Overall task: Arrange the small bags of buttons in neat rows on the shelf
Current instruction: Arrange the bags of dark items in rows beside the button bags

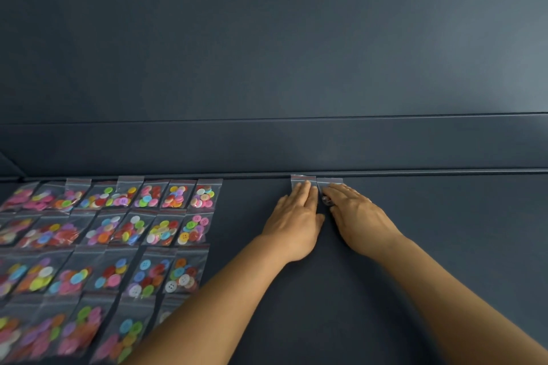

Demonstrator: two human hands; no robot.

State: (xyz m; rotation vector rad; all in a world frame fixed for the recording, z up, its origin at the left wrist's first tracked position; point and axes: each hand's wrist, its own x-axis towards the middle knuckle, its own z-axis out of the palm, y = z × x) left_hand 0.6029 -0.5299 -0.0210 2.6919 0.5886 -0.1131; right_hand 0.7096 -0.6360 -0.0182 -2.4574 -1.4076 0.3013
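Several small clear zip bags of coloured buttons lie in rows on the left part of the dark shelf. Two more bags sit side by side at the shelf's back edge, right of the rows. My left hand lies flat on the left bag, palm down, fingers together. My right hand lies flat on the right bag. Only the top strips of both bags show past my fingertips; a few pale buttons peek out between my hands.
A raised dark ledge runs along the back of the shelf, with a dark wall above it. A bare gap of shelf separates the rows from the two bags.
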